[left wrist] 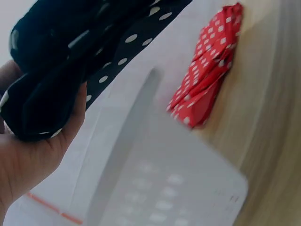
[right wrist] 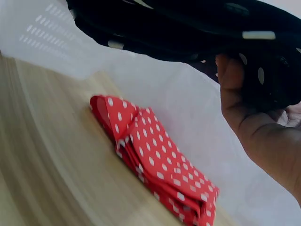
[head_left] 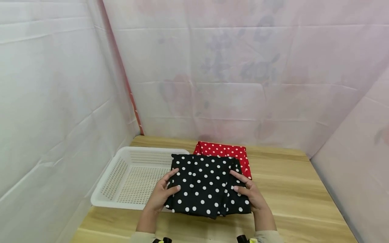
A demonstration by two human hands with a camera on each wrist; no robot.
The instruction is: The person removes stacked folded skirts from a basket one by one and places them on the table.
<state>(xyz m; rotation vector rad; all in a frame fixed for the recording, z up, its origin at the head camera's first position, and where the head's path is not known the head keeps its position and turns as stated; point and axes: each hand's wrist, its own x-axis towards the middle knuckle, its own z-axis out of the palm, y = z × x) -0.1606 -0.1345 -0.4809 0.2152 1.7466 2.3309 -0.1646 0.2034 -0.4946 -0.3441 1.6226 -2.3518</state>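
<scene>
A folded black cloth with white polka dots (head_left: 202,185) is held up off the table between both hands. At its left edge, my left hand (head_left: 161,192) grips it with the thumb on the near face. My right hand (head_left: 250,190) grips the opposite edge the same way. In the left wrist view the black cloth (left wrist: 51,70) bunches inside the curled left hand (left wrist: 37,160); in the right wrist view the right hand (right wrist: 254,117) pinches it from below. Behind it lies a folded red cloth with white dots (head_left: 222,149), partly hidden by the black one.
A white perforated plastic basket (head_left: 104,182) stands on the left of the wooden table (head_left: 291,195), its right end hidden behind the black cloth. Pale fabric walls (head_left: 228,67) rise at the back and on both sides.
</scene>
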